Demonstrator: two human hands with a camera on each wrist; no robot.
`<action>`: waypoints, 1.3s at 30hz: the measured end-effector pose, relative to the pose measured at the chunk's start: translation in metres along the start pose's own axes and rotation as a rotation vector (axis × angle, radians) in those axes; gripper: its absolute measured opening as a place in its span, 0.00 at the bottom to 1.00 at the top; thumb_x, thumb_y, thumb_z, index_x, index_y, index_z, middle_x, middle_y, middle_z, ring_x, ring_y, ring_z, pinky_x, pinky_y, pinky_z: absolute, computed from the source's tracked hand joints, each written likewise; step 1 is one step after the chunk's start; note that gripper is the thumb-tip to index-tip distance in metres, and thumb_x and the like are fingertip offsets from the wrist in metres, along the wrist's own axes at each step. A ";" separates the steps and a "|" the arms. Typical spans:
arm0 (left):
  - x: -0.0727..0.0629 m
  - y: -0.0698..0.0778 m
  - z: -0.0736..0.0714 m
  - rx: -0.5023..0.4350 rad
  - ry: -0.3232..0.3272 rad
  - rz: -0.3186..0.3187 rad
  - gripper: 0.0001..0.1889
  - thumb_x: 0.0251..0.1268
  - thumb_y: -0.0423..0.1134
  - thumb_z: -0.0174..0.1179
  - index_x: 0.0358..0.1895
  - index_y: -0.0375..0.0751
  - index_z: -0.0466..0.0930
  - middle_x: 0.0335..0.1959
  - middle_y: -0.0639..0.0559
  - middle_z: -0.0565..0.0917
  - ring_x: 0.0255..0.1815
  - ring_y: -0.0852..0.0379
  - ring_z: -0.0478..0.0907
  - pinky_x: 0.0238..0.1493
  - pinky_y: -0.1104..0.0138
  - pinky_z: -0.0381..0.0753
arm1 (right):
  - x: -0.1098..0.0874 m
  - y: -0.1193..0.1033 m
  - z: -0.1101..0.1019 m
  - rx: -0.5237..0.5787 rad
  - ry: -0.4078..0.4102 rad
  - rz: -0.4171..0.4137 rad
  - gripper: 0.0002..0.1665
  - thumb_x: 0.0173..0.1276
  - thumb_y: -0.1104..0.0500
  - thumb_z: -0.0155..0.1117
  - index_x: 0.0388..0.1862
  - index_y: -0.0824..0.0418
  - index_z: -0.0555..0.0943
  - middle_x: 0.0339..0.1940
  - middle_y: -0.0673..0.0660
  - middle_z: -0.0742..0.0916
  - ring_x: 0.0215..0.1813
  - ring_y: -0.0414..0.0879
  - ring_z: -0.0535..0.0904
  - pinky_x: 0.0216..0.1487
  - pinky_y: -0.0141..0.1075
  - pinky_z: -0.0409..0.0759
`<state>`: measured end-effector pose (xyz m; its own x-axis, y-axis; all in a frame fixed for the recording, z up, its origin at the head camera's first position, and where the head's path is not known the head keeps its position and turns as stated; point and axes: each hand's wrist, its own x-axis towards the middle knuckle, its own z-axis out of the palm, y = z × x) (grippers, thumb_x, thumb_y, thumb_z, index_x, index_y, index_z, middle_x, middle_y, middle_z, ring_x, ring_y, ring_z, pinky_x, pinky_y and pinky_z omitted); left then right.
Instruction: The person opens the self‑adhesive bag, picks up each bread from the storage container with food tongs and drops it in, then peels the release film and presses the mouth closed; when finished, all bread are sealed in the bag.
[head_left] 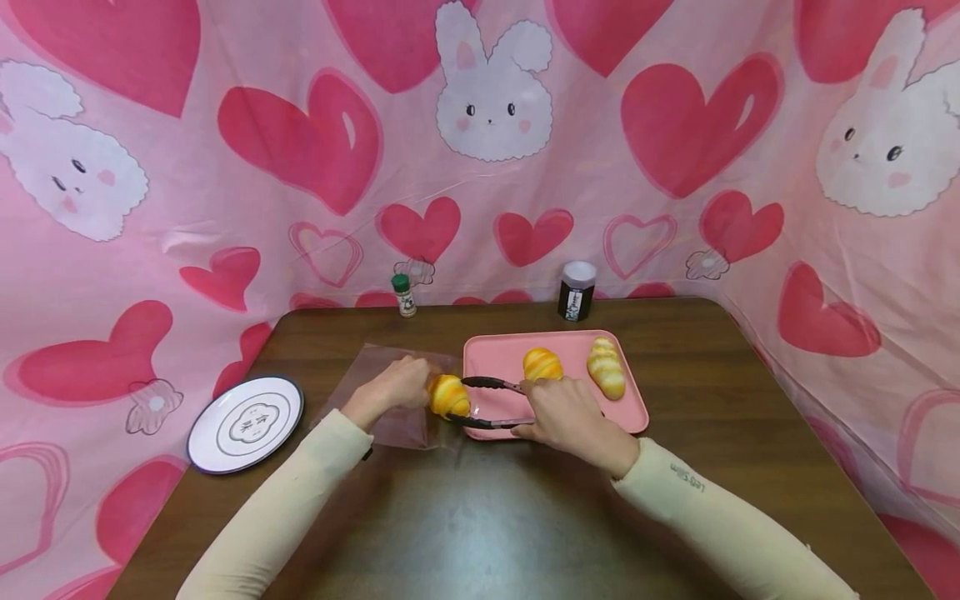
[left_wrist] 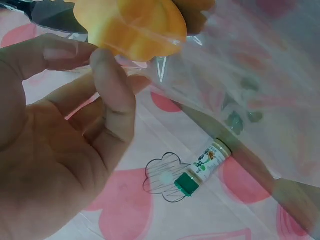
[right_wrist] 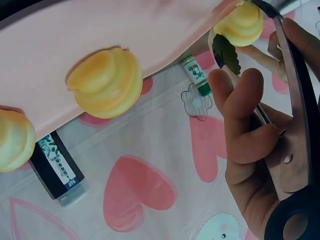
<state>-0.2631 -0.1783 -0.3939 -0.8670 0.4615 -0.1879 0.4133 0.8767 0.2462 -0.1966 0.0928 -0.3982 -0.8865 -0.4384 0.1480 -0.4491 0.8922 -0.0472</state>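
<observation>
My right hand [head_left: 566, 417] grips a pair of tongs [right_wrist: 295, 110] with metal arms and black tips. A yellow-orange striped bread roll [head_left: 450, 396] sits between the tong tips, left of the pink tray [head_left: 487, 346]. Thumb and forefinger of my left hand [left_wrist: 70, 130] pinch the edge of a clear plastic bag [left_wrist: 235, 65]. The roll is at the bag's mouth, close to the left fingers; how far inside it is, I cannot tell. On the tray rest another round roll [head_left: 542, 364] and a longer pale-yellow bread [head_left: 606, 368].
A white plate [head_left: 217, 429] with dark lettering lies at the table's left edge. Along the back stand a green-capped shaker bottle [head_left: 404, 297] and a dark jar with a pale lid [head_left: 577, 292]. Pink heart-patterned cloth [head_left: 487, 183] hangs behind the brown table [head_left: 465, 525].
</observation>
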 end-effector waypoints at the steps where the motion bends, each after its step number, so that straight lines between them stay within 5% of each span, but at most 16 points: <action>1: 0.000 0.000 0.000 0.009 -0.002 -0.001 0.16 0.52 0.29 0.63 0.47 0.39 0.85 0.35 0.47 0.85 0.32 0.51 0.75 0.37 0.60 0.80 | 0.000 0.000 0.000 0.002 0.000 -0.002 0.33 0.47 0.34 0.79 0.44 0.54 0.85 0.21 0.46 0.77 0.22 0.45 0.69 0.19 0.37 0.64; 10: 0.001 -0.001 0.001 -0.015 0.018 -0.012 0.18 0.51 0.30 0.66 0.49 0.38 0.84 0.40 0.47 0.85 0.36 0.49 0.78 0.44 0.57 0.83 | 0.003 0.005 -0.003 -0.058 0.008 -0.020 0.31 0.50 0.35 0.77 0.48 0.50 0.86 0.19 0.46 0.77 0.19 0.45 0.69 0.18 0.36 0.65; 16: 0.001 0.000 0.000 -0.060 0.007 -0.036 0.37 0.51 0.39 0.74 0.68 0.35 0.73 0.69 0.40 0.76 0.64 0.39 0.75 0.67 0.46 0.74 | 0.003 0.008 -0.008 -0.038 0.008 -0.021 0.32 0.50 0.35 0.77 0.51 0.49 0.86 0.27 0.47 0.86 0.20 0.46 0.70 0.18 0.36 0.66; 20: 0.001 0.001 -0.001 -0.077 -0.016 -0.022 0.44 0.48 0.35 0.75 0.73 0.36 0.67 0.74 0.40 0.69 0.72 0.37 0.68 0.72 0.44 0.67 | 0.004 0.009 -0.010 -0.065 0.050 -0.047 0.31 0.51 0.34 0.77 0.50 0.48 0.86 0.26 0.47 0.86 0.19 0.45 0.69 0.16 0.36 0.64; 29: -0.001 0.004 -0.004 -0.103 -0.017 0.012 0.46 0.43 0.29 0.72 0.74 0.36 0.65 0.76 0.41 0.67 0.74 0.39 0.66 0.73 0.47 0.67 | 0.008 0.004 -0.011 -0.098 0.105 -0.053 0.25 0.51 0.36 0.77 0.41 0.49 0.85 0.19 0.45 0.77 0.18 0.45 0.69 0.14 0.38 0.62; 39: -0.002 0.006 -0.007 -0.102 -0.007 0.065 0.43 0.46 0.32 0.71 0.73 0.35 0.67 0.77 0.42 0.65 0.76 0.37 0.63 0.73 0.47 0.68 | 0.011 0.001 -0.012 -0.099 0.124 -0.057 0.24 0.52 0.36 0.77 0.37 0.50 0.84 0.19 0.46 0.79 0.19 0.45 0.71 0.13 0.38 0.62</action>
<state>-0.2610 -0.1744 -0.3858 -0.8372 0.5183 -0.1744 0.4380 0.8265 0.3537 -0.2056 0.0898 -0.3845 -0.8366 -0.4774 0.2686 -0.4796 0.8753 0.0619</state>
